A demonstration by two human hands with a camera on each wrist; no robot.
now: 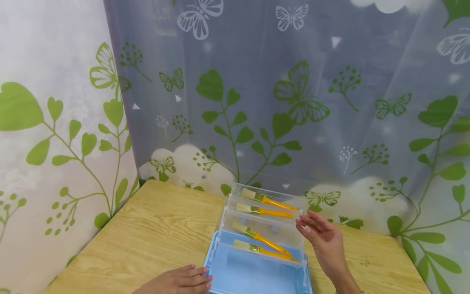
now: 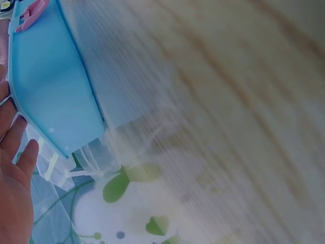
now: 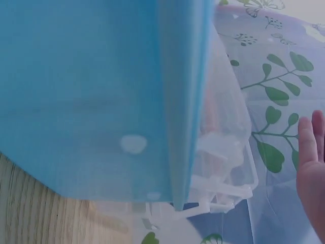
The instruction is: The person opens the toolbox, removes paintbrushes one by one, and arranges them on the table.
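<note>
Left hand (image 1: 183, 281) flat-fingered against the left edge of the light-blue plastic box (image 1: 253, 273); right hand (image 1: 324, 241) loose, holding nothing, beside the stepped clear plastic trays (image 1: 235, 216). Four yellow-handled flat bristle brushes (image 1: 277, 213) lie in those trays. Probably at the tray-handling step; next move likely needs a light tray-edge pinch, box steadied.

My feed gives me a blue box (image 1: 257, 274), pink latch (image 2: 33, 15), clear trays (image 1: 290, 231), orange-handled, pale-bristled brushes (image 1: 276, 213), yellowish wood-grain table (image 1: 165, 228) and grey-blue cloth (image 1: 253, 49) with green leaf-and-butterfly print.
</note>
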